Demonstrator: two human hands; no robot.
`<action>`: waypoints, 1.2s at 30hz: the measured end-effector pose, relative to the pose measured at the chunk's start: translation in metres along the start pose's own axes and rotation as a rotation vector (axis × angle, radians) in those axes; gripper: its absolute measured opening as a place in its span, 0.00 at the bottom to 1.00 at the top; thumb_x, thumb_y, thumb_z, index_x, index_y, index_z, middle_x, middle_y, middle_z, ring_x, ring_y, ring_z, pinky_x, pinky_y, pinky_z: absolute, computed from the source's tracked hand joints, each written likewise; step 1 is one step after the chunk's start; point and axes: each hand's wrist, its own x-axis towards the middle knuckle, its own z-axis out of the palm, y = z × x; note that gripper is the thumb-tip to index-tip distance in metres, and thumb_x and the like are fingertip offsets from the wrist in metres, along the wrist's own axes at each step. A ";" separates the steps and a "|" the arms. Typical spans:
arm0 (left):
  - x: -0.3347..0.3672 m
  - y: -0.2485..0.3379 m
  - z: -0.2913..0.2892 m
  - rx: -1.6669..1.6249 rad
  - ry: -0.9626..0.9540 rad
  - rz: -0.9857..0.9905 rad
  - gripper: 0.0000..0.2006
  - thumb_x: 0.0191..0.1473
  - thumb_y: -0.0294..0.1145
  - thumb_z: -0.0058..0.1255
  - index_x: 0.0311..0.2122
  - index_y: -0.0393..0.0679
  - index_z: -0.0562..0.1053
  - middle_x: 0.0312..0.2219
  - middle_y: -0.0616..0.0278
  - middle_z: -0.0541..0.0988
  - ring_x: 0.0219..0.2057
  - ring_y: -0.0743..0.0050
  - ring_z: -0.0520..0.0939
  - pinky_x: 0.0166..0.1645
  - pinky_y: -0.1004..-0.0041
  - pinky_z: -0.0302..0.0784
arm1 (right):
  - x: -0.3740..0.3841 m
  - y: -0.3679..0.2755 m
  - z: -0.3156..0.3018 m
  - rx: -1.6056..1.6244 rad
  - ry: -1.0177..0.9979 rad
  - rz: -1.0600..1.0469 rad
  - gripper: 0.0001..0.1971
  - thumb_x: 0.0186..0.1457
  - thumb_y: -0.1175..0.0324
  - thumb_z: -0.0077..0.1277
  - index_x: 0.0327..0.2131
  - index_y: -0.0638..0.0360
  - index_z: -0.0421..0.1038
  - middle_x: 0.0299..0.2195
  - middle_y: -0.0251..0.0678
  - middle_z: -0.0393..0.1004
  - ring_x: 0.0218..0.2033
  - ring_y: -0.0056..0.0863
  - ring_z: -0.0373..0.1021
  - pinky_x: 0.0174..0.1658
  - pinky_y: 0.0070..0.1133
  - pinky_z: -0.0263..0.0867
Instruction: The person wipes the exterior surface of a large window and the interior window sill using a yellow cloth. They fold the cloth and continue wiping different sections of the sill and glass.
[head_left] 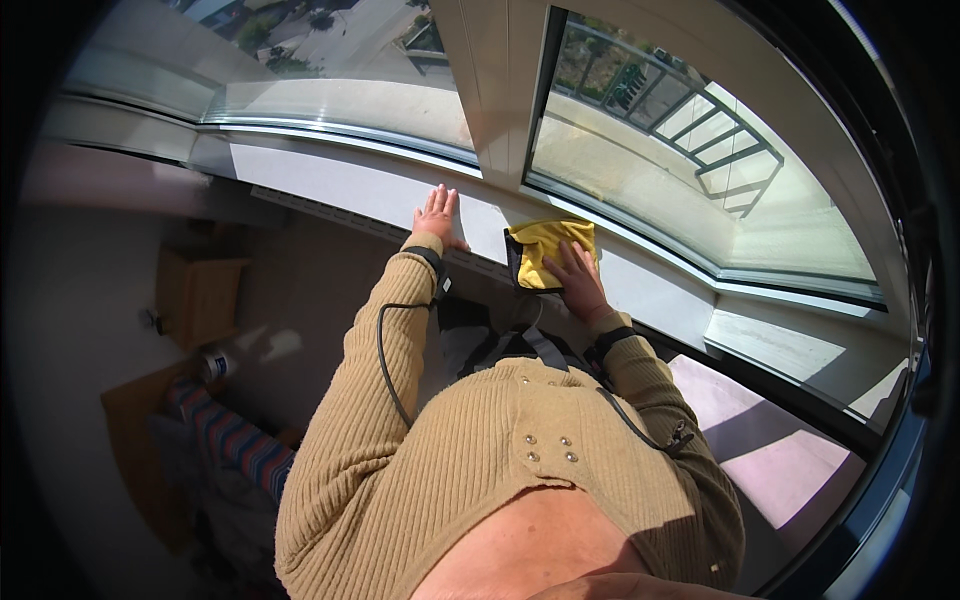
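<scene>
A yellow cloth (537, 241) with a dark border lies on the white windowsill (640, 290), its near edge hanging slightly over the front. My right hand (581, 283) rests flat on top of it, fingers apart, pressing it against the sill. To the left, my left hand (437, 217) leans on the same sill with its fingers stretched out and nothing in it. Both wrists wear black bands with cables running along the tan knit sleeves.
Window panes (340, 70) and a wide white frame post (497, 90) rise behind the sill. Outside stands a metal railing (720, 130). A slotted radiator grille (340, 214) runs below the sill's front. Left in the room are a wooden cabinet (200, 295) and a striped textile (232, 430).
</scene>
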 end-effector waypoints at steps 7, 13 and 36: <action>-0.002 -0.001 0.004 -0.029 0.017 0.009 0.61 0.29 0.54 0.67 0.64 0.55 0.38 0.65 0.62 0.36 0.65 0.65 0.37 0.63 0.51 0.47 | -0.117 0.052 -0.022 -0.122 -0.031 0.340 0.39 0.37 0.79 0.50 0.57 0.40 0.57 0.62 0.43 0.46 0.63 0.50 0.41 0.61 0.42 0.42; 0.000 0.000 0.005 -0.009 0.024 0.018 0.62 0.28 0.57 0.66 0.64 0.53 0.38 0.65 0.61 0.36 0.65 0.63 0.38 0.62 0.51 0.48 | -0.173 0.064 -0.039 -0.151 0.052 0.565 0.39 0.35 0.78 0.52 0.57 0.43 0.57 0.61 0.48 0.45 0.62 0.51 0.42 0.61 0.41 0.43; -0.004 -0.024 0.018 -0.006 0.081 0.196 0.53 0.33 0.41 0.67 0.62 0.48 0.46 0.63 0.51 0.44 0.63 0.51 0.49 0.59 0.63 0.60 | 0.057 -0.047 -0.003 -0.064 -0.061 0.155 0.31 0.40 0.73 0.53 0.52 0.32 0.65 0.59 0.44 0.54 0.59 0.46 0.51 0.58 0.35 0.51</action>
